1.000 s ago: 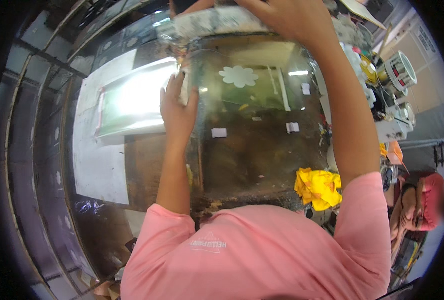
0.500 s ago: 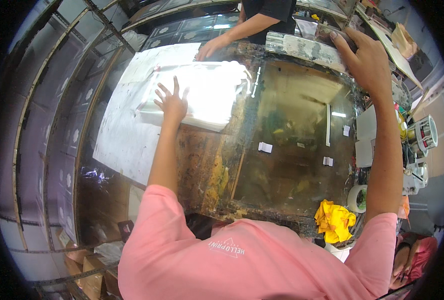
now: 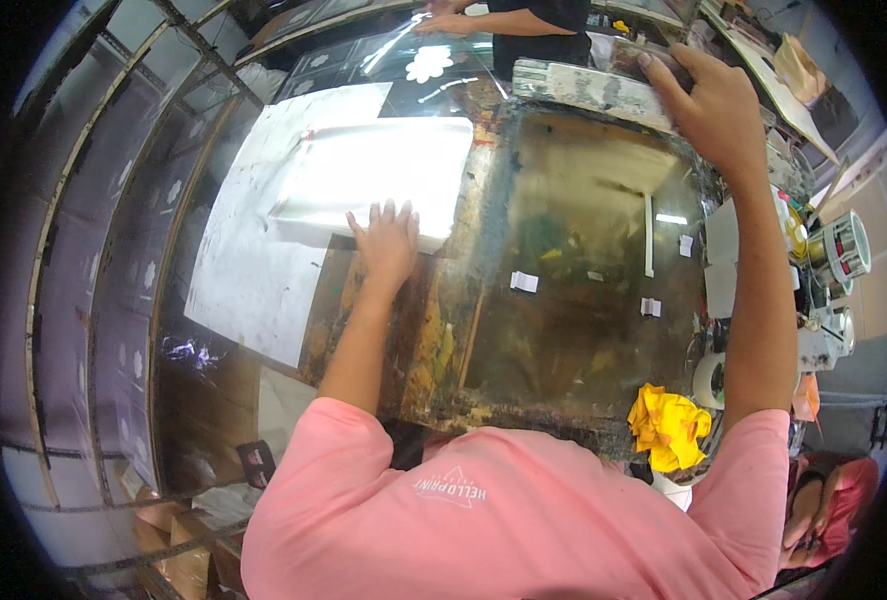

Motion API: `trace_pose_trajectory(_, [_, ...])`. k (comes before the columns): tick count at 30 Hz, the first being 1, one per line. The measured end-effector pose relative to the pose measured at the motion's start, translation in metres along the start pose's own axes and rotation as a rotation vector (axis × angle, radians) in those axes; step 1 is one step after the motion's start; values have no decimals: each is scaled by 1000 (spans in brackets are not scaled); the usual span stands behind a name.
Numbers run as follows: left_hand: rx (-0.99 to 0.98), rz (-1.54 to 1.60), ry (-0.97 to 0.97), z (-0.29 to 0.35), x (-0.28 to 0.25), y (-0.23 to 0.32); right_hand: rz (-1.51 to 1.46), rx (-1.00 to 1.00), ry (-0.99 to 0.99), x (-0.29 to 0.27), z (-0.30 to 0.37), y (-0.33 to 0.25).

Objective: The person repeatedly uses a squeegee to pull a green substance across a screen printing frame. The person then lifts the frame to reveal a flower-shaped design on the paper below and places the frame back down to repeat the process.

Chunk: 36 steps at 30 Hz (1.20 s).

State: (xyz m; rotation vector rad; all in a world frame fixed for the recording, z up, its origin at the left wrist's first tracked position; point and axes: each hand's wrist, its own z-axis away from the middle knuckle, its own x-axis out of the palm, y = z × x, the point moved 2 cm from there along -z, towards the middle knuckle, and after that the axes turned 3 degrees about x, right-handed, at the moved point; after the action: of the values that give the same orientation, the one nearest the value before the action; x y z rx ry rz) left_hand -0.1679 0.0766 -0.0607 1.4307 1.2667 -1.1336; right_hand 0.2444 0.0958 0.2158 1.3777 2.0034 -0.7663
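Note:
My left hand (image 3: pixel 388 250) lies open, fingers stretched out, with its fingertips at the near edge of a shiny stack of clear sheets (image 3: pixel 384 165). Glare hides much of the stack's surface. At the far right my right hand (image 3: pixel 716 110) is closed on a brown block-like piece (image 3: pixel 654 62), whose lower part I cannot make out. That piece is beside the worn, paint-stained bar (image 3: pixel 594 92) at the far end of the framed screen (image 3: pixel 584 330). A co-worker's hands (image 3: pixel 446 20) hold a clear sheet with a white flower print (image 3: pixel 430 65) beyond the stack.
White paper (image 3: pixel 249 240) is spread under the stack. A crumpled yellow cloth (image 3: pixel 669 428) and a tape roll (image 3: pixel 710 380) sit at the near right corner. Cans (image 3: pixel 844 250) stand along the right. Metal racks (image 3: pixel 89 300) with flower-printed sheets fill the left.
My left hand has drawn back from the top of the stack to its near edge. The co-worker has moved a flower-printed sheet off the stack toward the far side. My right hand keeps its grip.

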Motion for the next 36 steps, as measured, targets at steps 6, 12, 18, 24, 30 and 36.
trace_pose_trajectory(6, [80, 135, -23, -26, -61, 9, 119, -104, 123, 1, 4, -1])
trace_pose_trajectory(12, [309, 209, -386, -2, -55, 133, 18, -18, 60, -4, 1, -6])
trace_pose_trajectory(18, [654, 204, -142, 44, 6, 257, 19, -62, 49, -4, 5, -6])
trace_pose_trajectory(24, [716, 267, -100, 46, 20, 303, 37, -72, 58, -6, -3, -2])
trace_pose_trajectory(30, [710, 330, -58, 51, 16, 302, 38, -26, 43, -6, -18, 4])
trace_pose_trajectory(36, [734, 310, -26, 52, 13, 301, 56, 6, -8, -13, -26, -1])
